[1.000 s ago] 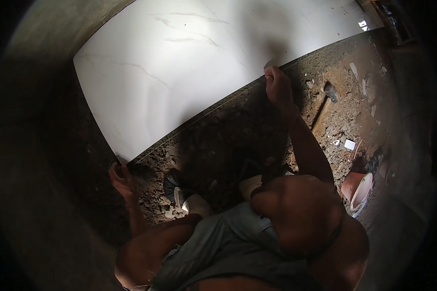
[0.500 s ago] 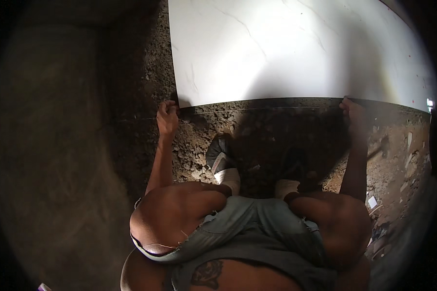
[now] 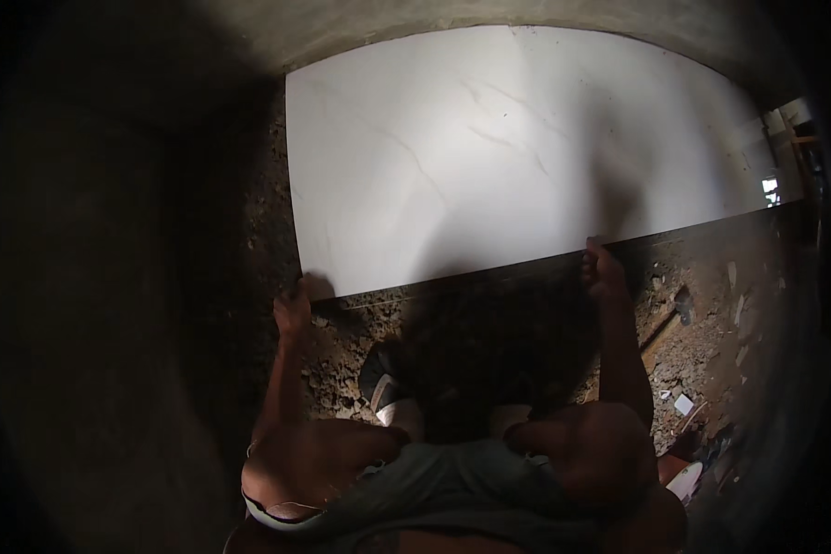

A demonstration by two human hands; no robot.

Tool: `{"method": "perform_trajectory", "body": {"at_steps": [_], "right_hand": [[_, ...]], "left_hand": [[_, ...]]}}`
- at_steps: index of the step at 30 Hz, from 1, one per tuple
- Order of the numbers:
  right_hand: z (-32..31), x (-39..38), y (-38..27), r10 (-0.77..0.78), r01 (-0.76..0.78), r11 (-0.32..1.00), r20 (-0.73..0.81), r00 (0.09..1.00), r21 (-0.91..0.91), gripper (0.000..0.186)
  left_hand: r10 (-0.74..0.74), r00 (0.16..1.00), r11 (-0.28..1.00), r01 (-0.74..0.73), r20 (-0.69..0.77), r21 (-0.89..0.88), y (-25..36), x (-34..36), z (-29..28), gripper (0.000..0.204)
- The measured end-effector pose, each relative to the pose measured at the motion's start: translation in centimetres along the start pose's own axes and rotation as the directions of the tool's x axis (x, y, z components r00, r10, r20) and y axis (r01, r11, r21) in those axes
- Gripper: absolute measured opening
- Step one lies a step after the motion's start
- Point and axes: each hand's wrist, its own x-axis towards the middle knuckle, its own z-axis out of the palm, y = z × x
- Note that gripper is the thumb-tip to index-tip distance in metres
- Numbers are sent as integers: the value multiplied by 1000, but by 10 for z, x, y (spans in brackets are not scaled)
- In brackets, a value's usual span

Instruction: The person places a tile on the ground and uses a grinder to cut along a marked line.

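A large white slab (image 3: 452, 157) with faint grey marbling lies over rough soil and rubble (image 3: 342, 360), with a thin string just below its near edge. My left hand (image 3: 291, 305) is closed on the slab’s near left corner, its fingertips partly in shadow. My right hand (image 3: 605, 272) grips the same edge farther right, fingers curled with the tips at the rim. A hammer-like tool (image 3: 683, 305) with a long handle lies on the rubble to the right of my right forearm.
A grey wall (image 3: 203, 46) runs behind the slab, and a dark grey surface (image 3: 92, 323) fills the left. My shoes (image 3: 379, 379) are below the slab’s edge. A reddish bowl-like container (image 3: 683, 475), small white scraps (image 3: 683, 403) and debris lie at the right.
The view has swung about, so the slab now sits nearly level across the upper picture with the wall showing behind it. Both hands remain at its near edge.
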Motion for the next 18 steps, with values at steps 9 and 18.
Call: {"method": "perform_trajectory", "body": {"at_steps": [9, 18], "right_hand": [[29, -16, -11, 103, -114, 958, 54, 993, 263, 26], [26, -32, -58, -207, 169, 962, 170, 964, 213, 57]], "left_hand": [[257, 958, 836, -286, -126, -469, -31, 19, 23, 46], [11, 915, 597, 318, 403, -737, 69, 26, -38, 71]]}}
